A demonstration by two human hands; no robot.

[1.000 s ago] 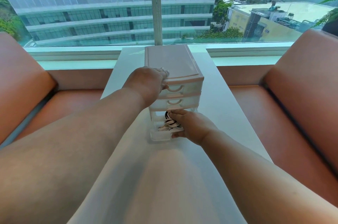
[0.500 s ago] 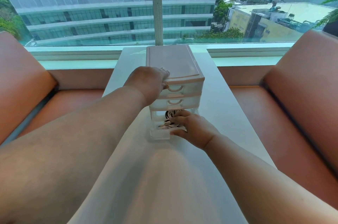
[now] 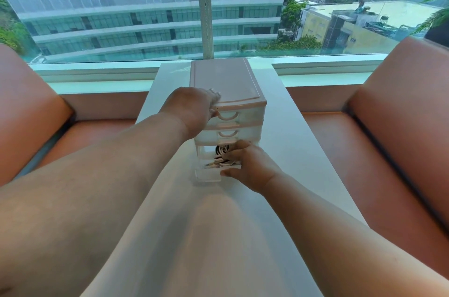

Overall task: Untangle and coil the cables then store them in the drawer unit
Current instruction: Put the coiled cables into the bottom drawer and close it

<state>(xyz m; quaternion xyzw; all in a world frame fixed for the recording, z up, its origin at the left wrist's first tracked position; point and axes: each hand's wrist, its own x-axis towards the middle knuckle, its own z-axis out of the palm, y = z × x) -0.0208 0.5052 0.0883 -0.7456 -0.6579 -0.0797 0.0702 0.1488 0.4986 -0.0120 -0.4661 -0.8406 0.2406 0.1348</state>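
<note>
A small pink-and-clear drawer unit [image 3: 227, 83] stands on the white table [image 3: 286, 151]. My left hand [image 3: 192, 107] rests on the unit's front left top corner and holds it in place. The bottom drawer [image 3: 206, 174] is pulled partly out, and coiled black and white cables [image 3: 222, 153] lie inside it. My right hand [image 3: 250, 165] grips the drawer's front right edge, fingers above and thumb below. The two upper drawers are closed.
Salmon-coloured padded seats [image 3: 398, 131] flank the narrow table on both sides. A window sill [image 3: 97, 71] and a large window lie just behind the unit. My forearms cover much of the near table.
My right hand has shifted slightly right and back along the drawer front, and the bottom drawer has slid in a little. My left hand has stayed on the unit's top.
</note>
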